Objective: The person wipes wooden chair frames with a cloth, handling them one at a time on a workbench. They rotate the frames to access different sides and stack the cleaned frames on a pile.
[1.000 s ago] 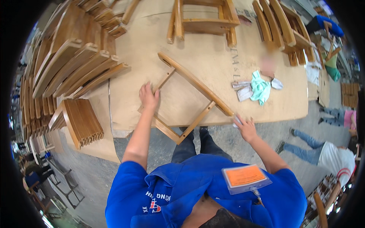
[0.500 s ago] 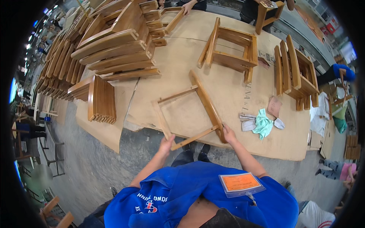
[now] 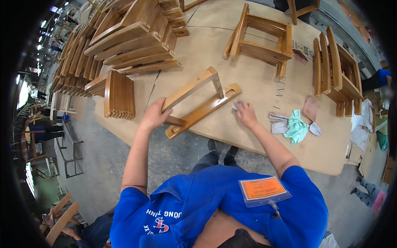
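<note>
A brown varnished wooden frame (image 3: pixel 202 112) is tilted up on its slotted lower rail near the table's front edge. My left hand (image 3: pixel 155 115) is wrapped round the left end of its raised pale bar. Just right of the rail's slotted end, my right hand (image 3: pixel 247 115) is apart from the frame. A small whitish piece (image 3: pixel 236 107) sticks out between its closed fingers; I cannot tell if it is cloth or paper. Mint-green and grey rags (image 3: pixel 296 127) lie to the right of that hand, beside a brownish pink rag (image 3: pixel 311 108).
A cardboard-covered table (image 3: pixel 256 93) carries tall stacks of wooden frames (image 3: pixel 136 41) at the far left. Nearer stands a stack of wooden pieces (image 3: pixel 120 94). Assembled frames (image 3: pixel 264 39) stand at the back and more frames (image 3: pixel 337 72) at the right. Another person (image 3: pixel 304 14) is beyond the far edge.
The wooden frame has turned and tipped up, its rail now slanting lower left to upper right. My right hand has let go of it and now holds the whitish piece.
</note>
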Demonstrator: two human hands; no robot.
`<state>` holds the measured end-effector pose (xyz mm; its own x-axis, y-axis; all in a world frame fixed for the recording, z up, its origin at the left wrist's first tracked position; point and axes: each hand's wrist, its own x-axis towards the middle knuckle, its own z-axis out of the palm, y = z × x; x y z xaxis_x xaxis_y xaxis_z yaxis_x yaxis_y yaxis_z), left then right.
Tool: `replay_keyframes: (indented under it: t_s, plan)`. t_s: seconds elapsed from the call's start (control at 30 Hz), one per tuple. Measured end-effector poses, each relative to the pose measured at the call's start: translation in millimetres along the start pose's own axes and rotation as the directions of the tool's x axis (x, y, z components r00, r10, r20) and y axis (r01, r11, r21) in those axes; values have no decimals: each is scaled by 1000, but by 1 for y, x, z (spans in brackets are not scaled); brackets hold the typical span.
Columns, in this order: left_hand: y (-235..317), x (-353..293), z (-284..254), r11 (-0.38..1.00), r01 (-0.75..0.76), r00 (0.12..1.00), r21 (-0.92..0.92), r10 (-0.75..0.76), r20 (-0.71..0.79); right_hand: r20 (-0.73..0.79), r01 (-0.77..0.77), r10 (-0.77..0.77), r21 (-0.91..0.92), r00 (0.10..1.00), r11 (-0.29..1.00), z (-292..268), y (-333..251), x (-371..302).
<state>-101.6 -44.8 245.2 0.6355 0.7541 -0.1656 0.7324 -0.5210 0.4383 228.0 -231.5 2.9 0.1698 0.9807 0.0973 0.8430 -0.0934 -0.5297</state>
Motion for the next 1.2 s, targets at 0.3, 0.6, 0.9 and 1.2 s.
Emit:
replay_keyframes:
  t_s: [0.3,0.6,0.9,1.2]
  plan:
    - [-3,7,2,980,47,999,193,-51,16,312,436,-394,-76,865,897,12,46,109]
    - [-3,11,-8,987,39,999,158,-43,21,392,383,-307,-131,867,915,7,39,124]
    - [-18,18,-2,993,18,1000,119,-20,18,248,413,-369,-159,896,897,28,47,120]
    - [-20,21,-3,994,31,999,105,-35,33,326,344,-269,-197,906,918,26,42,119]
